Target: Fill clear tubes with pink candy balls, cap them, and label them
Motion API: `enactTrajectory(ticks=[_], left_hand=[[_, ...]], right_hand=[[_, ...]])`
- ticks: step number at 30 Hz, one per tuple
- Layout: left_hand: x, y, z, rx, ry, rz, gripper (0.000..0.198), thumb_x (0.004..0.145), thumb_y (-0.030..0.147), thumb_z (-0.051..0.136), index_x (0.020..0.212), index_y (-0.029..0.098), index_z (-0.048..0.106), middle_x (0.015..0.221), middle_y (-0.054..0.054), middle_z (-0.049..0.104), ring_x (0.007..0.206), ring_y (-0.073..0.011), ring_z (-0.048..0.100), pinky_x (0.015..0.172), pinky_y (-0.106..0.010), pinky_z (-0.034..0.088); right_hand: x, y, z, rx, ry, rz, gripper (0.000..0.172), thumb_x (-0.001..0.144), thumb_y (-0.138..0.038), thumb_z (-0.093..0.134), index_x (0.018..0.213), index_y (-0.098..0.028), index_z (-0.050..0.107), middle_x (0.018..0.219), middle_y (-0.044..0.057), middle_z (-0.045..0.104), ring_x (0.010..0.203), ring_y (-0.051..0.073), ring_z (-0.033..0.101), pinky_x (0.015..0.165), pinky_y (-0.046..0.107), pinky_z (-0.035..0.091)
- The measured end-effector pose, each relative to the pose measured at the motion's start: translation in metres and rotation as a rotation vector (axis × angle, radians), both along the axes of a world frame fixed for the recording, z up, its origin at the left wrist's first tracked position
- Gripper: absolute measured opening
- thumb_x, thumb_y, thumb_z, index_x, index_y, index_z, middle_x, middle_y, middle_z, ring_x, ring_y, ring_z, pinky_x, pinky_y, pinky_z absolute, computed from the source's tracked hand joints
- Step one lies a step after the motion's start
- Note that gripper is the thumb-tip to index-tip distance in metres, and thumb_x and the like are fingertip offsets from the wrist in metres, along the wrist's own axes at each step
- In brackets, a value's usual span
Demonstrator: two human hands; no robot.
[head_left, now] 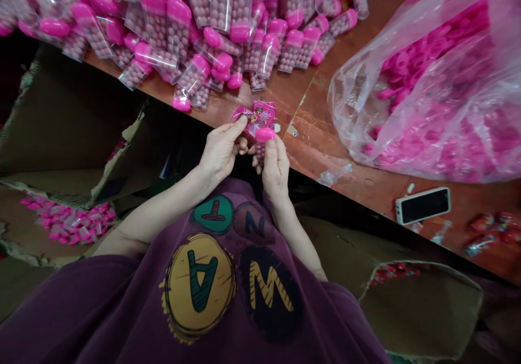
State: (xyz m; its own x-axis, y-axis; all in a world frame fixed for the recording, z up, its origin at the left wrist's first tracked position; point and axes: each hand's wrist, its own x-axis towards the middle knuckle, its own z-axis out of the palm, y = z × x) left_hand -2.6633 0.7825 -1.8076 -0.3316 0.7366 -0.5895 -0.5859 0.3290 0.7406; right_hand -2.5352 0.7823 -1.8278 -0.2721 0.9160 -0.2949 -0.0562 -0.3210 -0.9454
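Just off the table's edge, my left hand [222, 148] pinches a small pink printed wrapper [264, 113] between thumb and fingers. My right hand [277, 168] holds a small clear container with a pink cap [265, 134] and pink balls inside, its cap against the lower part of the wrapper. Both hands are close together, with the fingertips nearly meeting. Beyond them lies a big heap of similar pink-capped containers [177, 27] filled with balls.
A clear bag of pink plastic parts [439, 98] lies on the table [313, 131] at right. Nearer are a phone [423, 206] and red-wrapped items [494, 228]. Open cardboard boxes [61, 114] stand below the edge; pink pieces [77, 223] lie at lower left.
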Motion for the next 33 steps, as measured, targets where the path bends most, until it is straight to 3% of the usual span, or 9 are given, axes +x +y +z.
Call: enactTrajectory(ticks=[5,10,16,21,27,30,33], left_hand=[[-0.001,-0.001,-0.001,0.006,-0.006,-0.003,0.049,0.091,0.056,0.08,0.069,0.018,0.057,0.055,0.003,0.054,0.046,-0.0067,0.048,0.048,-0.022,0.038],[-0.004,-0.001,-0.004,0.031,-0.053,0.022,0.046,0.093,0.052,0.08,0.071,0.018,0.058,0.057,0.003,0.054,0.048,-0.0063,0.048,0.048,-0.022,0.038],[-0.005,0.001,-0.003,0.003,-0.047,0.073,0.047,0.092,0.049,0.082,0.07,0.018,0.054,0.058,0.004,0.052,0.048,-0.0062,0.048,0.048,-0.022,0.038],[-0.001,0.001,0.001,-0.02,-0.083,0.091,0.045,0.093,0.047,0.081,0.071,0.018,0.054,0.057,0.005,0.051,0.048,-0.0061,0.047,0.048,-0.022,0.038],[0.003,0.0,0.004,0.002,-0.049,0.067,0.048,0.091,0.053,0.081,0.07,0.018,0.055,0.056,0.004,0.052,0.047,-0.006,0.047,0.048,-0.022,0.038],[0.003,-0.001,0.004,0.009,-0.039,0.069,0.048,0.09,0.053,0.082,0.069,0.019,0.056,0.055,0.004,0.052,0.047,-0.0058,0.047,0.048,-0.022,0.038],[0.001,-0.001,0.004,-0.016,-0.025,0.066,0.048,0.09,0.053,0.083,0.069,0.019,0.056,0.055,0.005,0.052,0.047,-0.0056,0.046,0.048,-0.022,0.038]], right_hand=[[0.008,-0.002,-0.005,-0.042,0.01,0.057,0.048,0.101,-0.069,0.052,0.127,-0.033,0.071,0.094,0.001,0.068,0.071,0.014,0.058,0.055,0.028,0.048],[0.012,-0.003,-0.008,-0.041,0.01,0.049,0.05,0.096,-0.058,0.065,0.142,-0.039,0.063,0.101,0.0,0.066,0.076,0.015,0.061,0.07,0.034,0.057],[0.005,-0.004,-0.005,0.071,-0.058,-0.079,0.049,0.097,-0.059,0.065,0.142,-0.041,0.055,0.102,0.0,0.063,0.06,0.011,0.05,0.057,0.029,0.05],[-0.004,-0.009,-0.006,0.162,-0.122,-0.087,0.053,0.101,-0.063,0.057,0.149,-0.044,0.043,0.107,0.002,0.059,0.064,0.013,0.055,0.057,0.029,0.05],[-0.006,-0.015,-0.007,0.173,-0.128,-0.063,0.059,0.1,-0.058,0.062,0.15,-0.038,0.04,0.112,0.004,0.064,0.099,0.021,0.069,0.088,0.039,0.061],[-0.004,-0.015,-0.006,0.179,-0.144,-0.047,0.06,0.099,-0.056,0.066,0.149,-0.035,0.04,0.11,0.004,0.066,0.103,0.021,0.069,0.101,0.043,0.059],[-0.003,-0.015,-0.005,0.153,-0.118,-0.033,0.063,0.097,-0.056,0.069,0.149,-0.035,0.04,0.108,0.004,0.067,0.103,0.021,0.07,0.103,0.043,0.059]])
